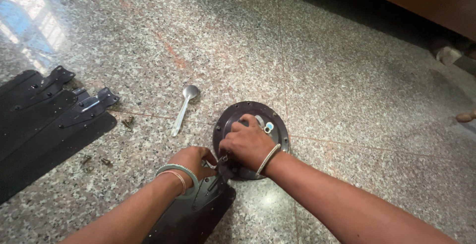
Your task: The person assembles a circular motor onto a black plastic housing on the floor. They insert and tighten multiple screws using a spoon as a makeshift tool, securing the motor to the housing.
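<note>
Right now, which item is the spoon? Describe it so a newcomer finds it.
Start at the round dark motor housing on the speckled floor. Just left of it lies the spoon, bowl pointing away. It is the only shiny silver piece, unlike the black blades and small brass screws.

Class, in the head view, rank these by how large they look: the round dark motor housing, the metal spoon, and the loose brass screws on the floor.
1. Round dark metal motor housing, partly covered by the right hand.
2. Silver metal spoon.
3. Small brass screws, each smallest by far; among themselves they look alike.

floor [347, 75]: polished speckled stone, glossy. spoon [184, 106]: shiny metal. blades [44, 125]: matt black. hub [250, 135]: dark smooth metal. screws [128, 122]: brassy.
</note>
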